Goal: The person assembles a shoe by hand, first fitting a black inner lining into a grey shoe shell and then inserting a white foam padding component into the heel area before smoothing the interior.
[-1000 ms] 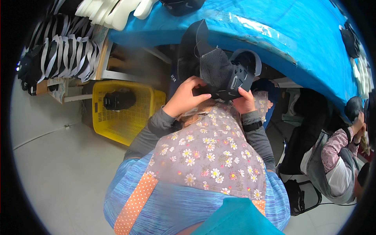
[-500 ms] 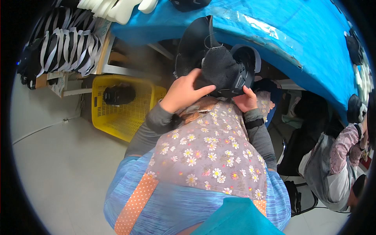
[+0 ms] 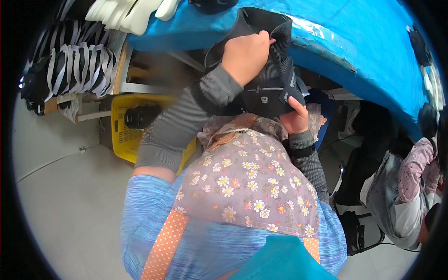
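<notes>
A black sewn piece (image 3: pixel 263 95) of mesh and smooth fabric, with a small light badge and a short pale line on its front, hangs at the edge of the blue-covered table. Its exact kind is unclear. My left hand (image 3: pixel 246 56) is closed at its upper part, back of the hand toward me, pinching the mesh near the rim. Lower down, my right hand (image 3: pixel 295 116) grips the piece's right side, thumb in front and other fingers mostly hidden. The lower end of the piece rests at the top of my floral apron (image 3: pixel 252 172).
A blue-covered table (image 3: pixel 364 51) curves across the top, with white shaped pieces (image 3: pixel 133 14) at its left. Black pieces with pale bands (image 3: pixel 81 67) crowd a rack. A yellow crate (image 3: pixel 122 133) holds a black item (image 3: pixel 142 116). Another person's sleeve (image 3: pixel 415 161) appears at right.
My left hand has moved up and right, from the piece's left side to its upper mesh. The piece has turned, bringing its badge into view. My right hand has stayed on the lower right side.
</notes>
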Action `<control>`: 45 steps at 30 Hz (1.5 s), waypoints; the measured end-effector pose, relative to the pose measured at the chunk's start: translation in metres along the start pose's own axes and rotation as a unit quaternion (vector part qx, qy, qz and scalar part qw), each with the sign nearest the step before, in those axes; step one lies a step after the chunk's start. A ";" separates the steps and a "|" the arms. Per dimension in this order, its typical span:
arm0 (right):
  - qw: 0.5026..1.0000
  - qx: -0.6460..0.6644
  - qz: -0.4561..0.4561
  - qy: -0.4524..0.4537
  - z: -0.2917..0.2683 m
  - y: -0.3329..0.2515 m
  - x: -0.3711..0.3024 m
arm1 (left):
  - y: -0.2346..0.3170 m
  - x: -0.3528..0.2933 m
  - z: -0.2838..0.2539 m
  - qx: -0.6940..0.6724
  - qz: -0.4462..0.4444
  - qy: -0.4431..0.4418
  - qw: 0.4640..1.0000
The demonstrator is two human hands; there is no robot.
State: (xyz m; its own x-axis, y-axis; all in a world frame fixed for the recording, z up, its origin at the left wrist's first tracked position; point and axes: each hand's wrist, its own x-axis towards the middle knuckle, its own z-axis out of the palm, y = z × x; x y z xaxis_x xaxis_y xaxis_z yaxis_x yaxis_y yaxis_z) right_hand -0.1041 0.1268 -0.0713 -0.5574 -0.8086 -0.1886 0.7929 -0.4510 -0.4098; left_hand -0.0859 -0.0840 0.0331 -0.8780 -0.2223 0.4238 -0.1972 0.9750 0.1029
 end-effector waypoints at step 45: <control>0.960 0.251 0.122 0.031 -0.029 0.019 0.003 | -0.032 -0.012 0.123 -0.049 0.105 -0.186 0.976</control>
State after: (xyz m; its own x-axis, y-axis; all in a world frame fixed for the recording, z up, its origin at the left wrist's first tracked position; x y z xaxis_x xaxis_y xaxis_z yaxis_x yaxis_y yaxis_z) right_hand -0.0974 0.1270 -0.1060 -0.3415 -0.8961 -0.2837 0.9118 -0.3890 0.1313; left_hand -0.1224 -0.1122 -0.0863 -0.9957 0.0182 0.0905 0.0309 0.9895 0.1412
